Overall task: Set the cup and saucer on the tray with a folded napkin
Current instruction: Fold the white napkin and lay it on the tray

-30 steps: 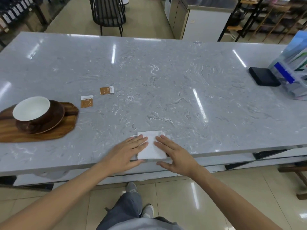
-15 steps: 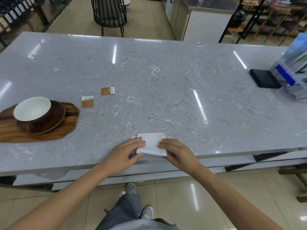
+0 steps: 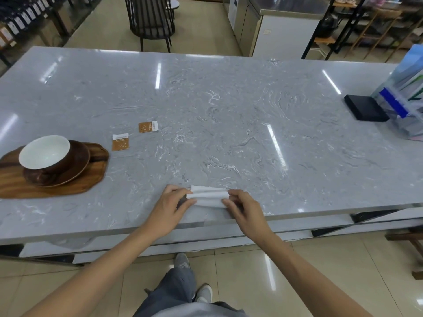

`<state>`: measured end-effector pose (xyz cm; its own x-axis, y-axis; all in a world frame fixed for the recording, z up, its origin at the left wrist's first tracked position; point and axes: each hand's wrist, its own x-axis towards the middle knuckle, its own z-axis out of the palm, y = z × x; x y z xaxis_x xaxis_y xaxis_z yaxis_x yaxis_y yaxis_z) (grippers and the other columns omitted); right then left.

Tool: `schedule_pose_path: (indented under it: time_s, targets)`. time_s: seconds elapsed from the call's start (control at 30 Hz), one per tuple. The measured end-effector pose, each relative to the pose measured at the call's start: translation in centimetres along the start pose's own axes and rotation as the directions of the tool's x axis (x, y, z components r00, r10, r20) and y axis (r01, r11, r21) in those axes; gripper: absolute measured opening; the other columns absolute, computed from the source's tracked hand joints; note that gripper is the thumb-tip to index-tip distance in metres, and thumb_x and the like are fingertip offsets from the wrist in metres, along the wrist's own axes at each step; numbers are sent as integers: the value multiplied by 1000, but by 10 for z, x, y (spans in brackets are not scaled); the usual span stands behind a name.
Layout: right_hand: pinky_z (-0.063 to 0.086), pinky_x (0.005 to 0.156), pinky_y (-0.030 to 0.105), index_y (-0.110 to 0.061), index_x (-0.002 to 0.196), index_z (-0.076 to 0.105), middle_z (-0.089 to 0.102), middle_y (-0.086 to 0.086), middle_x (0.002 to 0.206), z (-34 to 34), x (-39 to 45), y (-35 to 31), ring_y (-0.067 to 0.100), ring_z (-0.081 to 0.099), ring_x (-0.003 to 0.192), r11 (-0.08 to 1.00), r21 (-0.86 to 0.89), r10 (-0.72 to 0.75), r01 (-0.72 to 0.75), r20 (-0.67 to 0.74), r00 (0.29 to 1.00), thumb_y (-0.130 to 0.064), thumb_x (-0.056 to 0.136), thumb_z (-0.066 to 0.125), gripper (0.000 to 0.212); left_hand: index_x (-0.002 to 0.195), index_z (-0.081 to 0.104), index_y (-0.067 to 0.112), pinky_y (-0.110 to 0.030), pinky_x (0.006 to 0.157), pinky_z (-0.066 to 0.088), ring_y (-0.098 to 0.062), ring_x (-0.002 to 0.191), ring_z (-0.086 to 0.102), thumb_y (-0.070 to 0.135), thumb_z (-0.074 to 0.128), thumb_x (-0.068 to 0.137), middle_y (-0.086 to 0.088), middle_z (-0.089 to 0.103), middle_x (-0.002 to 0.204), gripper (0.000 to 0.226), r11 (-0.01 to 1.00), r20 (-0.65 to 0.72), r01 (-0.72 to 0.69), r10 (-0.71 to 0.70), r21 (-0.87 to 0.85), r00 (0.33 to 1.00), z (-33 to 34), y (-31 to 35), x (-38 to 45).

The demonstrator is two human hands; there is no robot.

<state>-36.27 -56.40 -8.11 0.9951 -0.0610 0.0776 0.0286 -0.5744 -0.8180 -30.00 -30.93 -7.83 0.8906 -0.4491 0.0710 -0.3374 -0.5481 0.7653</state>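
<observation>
A white napkin (image 3: 207, 196) lies near the front edge of the grey marble table (image 3: 229, 115), partly folded with its near edge lifted over the far part. My left hand (image 3: 170, 208) pinches its left end and my right hand (image 3: 243, 208) pinches its right end. At the far left a wooden tray (image 3: 68, 184) carries a brown saucer (image 3: 79, 165) with a cup (image 3: 45, 154), brown outside and white inside, standing on it.
Two small brown sachets (image 3: 120, 142) (image 3: 147, 127) lie on the table right of the tray. A black box (image 3: 365, 108) and a clear holder with blue leaflets (image 3: 405, 99) stand at the right edge. A dark chair (image 3: 150, 19) is beyond the table.
My hands went from lying flat on the napkin to pinching its two ends. The near edge has been lifted and folded away from me, so the napkin is now a narrower strip.
</observation>
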Motion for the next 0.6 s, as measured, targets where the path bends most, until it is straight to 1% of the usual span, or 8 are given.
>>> schedule_pose_path:
  time_s: [0.07,0.13,0.2,0.3,0.43,0.5,0.57,0.6]
  targets:
    - [46,67,11,-30,114,64,74,-12,90,4,3,-6,0,66,83,990,100,101,-98,-28,995,-41,100,62,19,94,63,19,-14,74,39,-4,88,51,34,59,100,0,52,91,17,996,-24,91,-91,-3,996,2,4,8]
    - [45,60,12,-27,109,65,74,-9,83,6,8,-10,1,66,73,979,138,158,-149,-58,986,-39,100,63,15,80,51,19,-24,68,34,-6,81,46,32,58,100,-1,51,79,25,994,-38,105,-105,6,994,3,9,17]
    - [47,58,17,-24,105,66,72,-8,80,7,11,-13,3,66,71,974,125,203,-190,-103,974,-40,99,62,17,75,43,20,-30,63,32,-6,72,44,31,57,101,3,46,70,31,996,-41,79,-77,39,996,2,13,24]
    - [53,63,23,-21,107,66,69,-11,80,10,12,-16,1,67,77,975,65,222,-214,-160,962,-38,98,63,19,77,45,20,-35,59,36,-11,64,45,35,57,101,8,46,66,31,993,-42,83,-80,83,996,0,14,31]
    - [57,64,27,-27,131,51,69,-8,77,9,11,-18,3,68,72,979,63,203,-195,-166,965,-31,97,64,36,88,58,20,-36,68,49,-17,71,60,39,61,98,10,60,72,22,984,-92,176,-173,28,981,2,15,38]
    - [57,62,31,-33,130,52,67,-8,72,9,14,-21,6,67,67,985,12,171,-171,-151,974,-30,98,60,33,95,57,21,-36,66,50,-19,71,61,39,59,98,12,58,68,19,979,-113,189,-180,75,977,6,18,40]
    - [55,60,33,-33,126,59,64,-6,69,10,18,-23,11,64,64,988,-85,118,-131,-148,982,-28,100,57,27,113,56,25,-35,60,48,-22,67,61,37,56,99,11,56,61,19,972,-131,185,-166,143,977,10,23,40]
    - [54,61,34,-32,124,63,64,-4,71,11,19,-23,13,62,65,982,-149,93,-116,-154,984,-28,100,56,25,123,54,29,-35,60,49,-23,68,62,36,55,99,9,57,62,25,969,-134,183,-162,167,978,12,26,40]
